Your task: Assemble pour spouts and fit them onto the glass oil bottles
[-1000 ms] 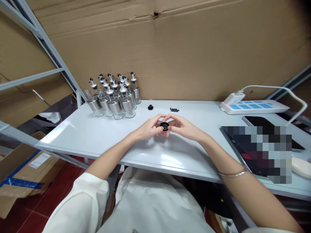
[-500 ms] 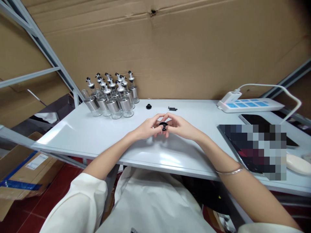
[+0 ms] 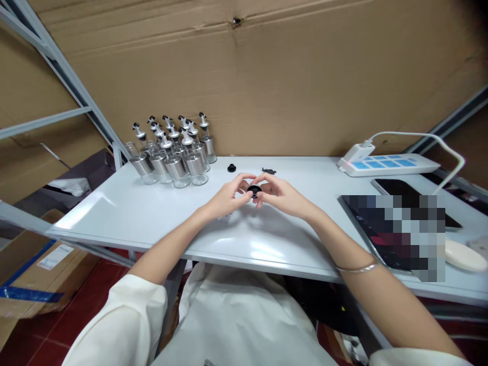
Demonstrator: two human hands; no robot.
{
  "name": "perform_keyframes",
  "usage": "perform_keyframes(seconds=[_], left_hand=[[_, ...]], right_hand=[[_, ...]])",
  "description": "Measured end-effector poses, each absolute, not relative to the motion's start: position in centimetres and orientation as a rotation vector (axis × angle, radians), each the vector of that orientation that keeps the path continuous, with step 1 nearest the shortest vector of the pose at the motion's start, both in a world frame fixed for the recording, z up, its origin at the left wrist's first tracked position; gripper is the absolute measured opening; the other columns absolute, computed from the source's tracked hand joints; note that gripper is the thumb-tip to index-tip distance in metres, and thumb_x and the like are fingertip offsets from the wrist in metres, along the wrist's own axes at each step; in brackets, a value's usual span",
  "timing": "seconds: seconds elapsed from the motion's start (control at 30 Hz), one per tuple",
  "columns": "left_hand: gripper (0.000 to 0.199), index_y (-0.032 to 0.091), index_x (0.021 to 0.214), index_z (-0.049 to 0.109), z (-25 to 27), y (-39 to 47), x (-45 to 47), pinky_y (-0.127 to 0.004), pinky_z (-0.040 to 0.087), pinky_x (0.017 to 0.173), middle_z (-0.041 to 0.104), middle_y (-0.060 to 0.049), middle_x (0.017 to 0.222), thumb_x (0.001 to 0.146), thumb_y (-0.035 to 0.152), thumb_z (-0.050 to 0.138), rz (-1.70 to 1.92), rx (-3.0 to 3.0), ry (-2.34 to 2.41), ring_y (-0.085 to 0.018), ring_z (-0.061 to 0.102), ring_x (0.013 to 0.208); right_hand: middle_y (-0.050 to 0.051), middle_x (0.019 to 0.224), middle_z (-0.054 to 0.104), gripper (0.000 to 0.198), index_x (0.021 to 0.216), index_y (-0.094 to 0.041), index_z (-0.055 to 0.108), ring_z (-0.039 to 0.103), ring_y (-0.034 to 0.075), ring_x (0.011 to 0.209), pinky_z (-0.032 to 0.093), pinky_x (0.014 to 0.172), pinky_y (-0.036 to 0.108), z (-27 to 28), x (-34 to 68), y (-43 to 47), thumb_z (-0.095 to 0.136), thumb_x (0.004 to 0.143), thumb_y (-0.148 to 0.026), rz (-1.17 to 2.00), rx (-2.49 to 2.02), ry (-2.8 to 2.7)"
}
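Observation:
Between my two hands, just above the front half of the white table (image 3: pixel 145 218), is a small round black stopper (image 3: pixel 254 188) with a pale rim. My left hand (image 3: pixel 231 195) grips its left side with thumb and fingers. From the right, the thumb and fingers of my right hand (image 3: pixel 282 195) close on the same piece. Its underside is hidden by my fingers. Beyond my hands lie another black stopper (image 3: pixel 231 168) and a small cluster of thin black parts (image 3: pixel 269 171).
Several glass bottles with steel sleeves (image 3: pixel 176 168) stand grouped at the back left, most with pour spouts. At right are a power strip (image 3: pixel 392 163) with a white cable, a phone (image 3: pixel 389 185), a partly blurred tablet-like device (image 3: pixel 358 216) and a cream oval object (image 3: pixel 465 255).
Both hands have risen slightly away from me with the stopper, which now appears tipped flatter. The whole view has shifted a little; the bottles and loose parts stay put.

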State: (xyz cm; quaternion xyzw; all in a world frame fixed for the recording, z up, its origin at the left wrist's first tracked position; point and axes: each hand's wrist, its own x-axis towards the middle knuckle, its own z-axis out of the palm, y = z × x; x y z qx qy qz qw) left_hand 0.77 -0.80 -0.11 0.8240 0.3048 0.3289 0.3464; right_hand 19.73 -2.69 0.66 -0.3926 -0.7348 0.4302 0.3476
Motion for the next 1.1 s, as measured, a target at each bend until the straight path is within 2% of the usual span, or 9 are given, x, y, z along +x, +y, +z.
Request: perform_keyframes(seconds=[0.17, 0.37, 0.5, 0.67, 0.77, 0.9, 1.1], left_hand=[[0.038, 0.018, 0.116, 0.047, -0.2, -0.5, 0.7, -0.031, 0.046, 0.083, 0.065, -0.004, 0.095, 0.079, 0.022, 0.052, 0.923, 2.132, 0.766, -0.015, 0.061, 0.09], [0.041, 0.019, 0.114, 0.048, -0.3, -0.7, 0.7, -0.029, 0.045, 0.081, 0.059, 0.001, 0.078, 0.074, 0.02, 0.056, 0.924, 2.109, 0.801, -0.012, 0.057, 0.077], [0.042, 0.019, 0.114, 0.048, -0.6, -0.7, 0.7, -0.029, 0.045, 0.079, 0.057, 0.003, 0.076, 0.072, 0.019, 0.056, 0.878, 2.13, 0.804, -0.013, 0.056, 0.076], [0.045, 0.02, 0.116, 0.045, -0.7, -0.6, 0.6, -0.031, 0.045, 0.082, 0.061, -0.001, 0.088, 0.074, 0.019, 0.059, 0.839, 2.157, 0.758, -0.014, 0.058, 0.083], [0.036, 0.019, 0.108, 0.047, -0.7, -0.5, 0.7, -0.032, 0.045, 0.082, 0.061, -0.005, 0.096, 0.077, 0.028, 0.063, 0.869, 2.116, 0.729, -0.015, 0.058, 0.086], [0.035, 0.017, 0.091, 0.047, -1.0, -0.1, 0.7, -0.032, 0.047, 0.081, 0.06, -0.006, 0.094, 0.071, 0.03, 0.072, 0.983, 2.043, 0.764, -0.016, 0.059, 0.086], [0.034, 0.017, 0.09, 0.049, -1.1, -0.1, 0.8, -0.033, 0.048, 0.084, 0.061, -0.005, 0.093, 0.069, 0.026, 0.074, 1.038, 2.059, 0.751, -0.017, 0.06, 0.089]], right_hand=[[-0.002, 0.065, 0.06, 0.024, 0.098, -0.021, 0.05, 0.059, 0.016, 0.063, 0.044, 0.066, 0.031, 0.7, 19.6, -2.8, 0.055, 0.076, -0.028, 1.049, -1.046, -1.909], [-0.002, 0.064, 0.052, 0.023, 0.093, -0.019, 0.055, 0.046, 0.012, 0.058, 0.037, 0.057, 0.026, 1.0, 19.4, -2.8, 0.054, 0.075, -0.032, 0.882, -1.11, -1.945], [-0.004, 0.06, 0.049, 0.018, 0.087, -0.019, 0.055, 0.043, 0.011, 0.056, 0.035, 0.056, 0.025, 1.1, 19.4, -2.8, 0.054, 0.077, -0.034, 0.828, -1.11, -1.991], [-0.005, 0.061, 0.047, 0.018, 0.086, -0.02, 0.054, 0.044, 0.012, 0.058, 0.036, 0.058, 0.026, 1.0, 19.5, -2.8, 0.06, 0.075, -0.032, 0.833, -1.071, -1.984], [-0.005, 0.063, 0.048, 0.021, 0.087, -0.021, 0.053, 0.046, 0.012, 0.06, 0.04, 0.062, 0.028, 0.9, 19.6, -2.7, 0.065, 0.073, -0.031, 0.894, -1.018, -1.931], [-0.003, 0.072, 0.051, 0.031, 0.086, -0.022, 0.048, 0.051, 0.012, 0.064, 0.043, 0.063, 0.028, 0.9, 19.8, -2.3, 0.069, 0.07, -0.036, 1.05, -0.903, -1.74], [-0.001, 0.077, 0.056, 0.034, 0.085, -0.021, 0.051, 0.055, 0.013, 0.065, 0.047, 0.07, 0.033, 1.0, 20.2, -1.6, 0.069, 0.07, -0.046, 1.046, -0.959, -1.536]])
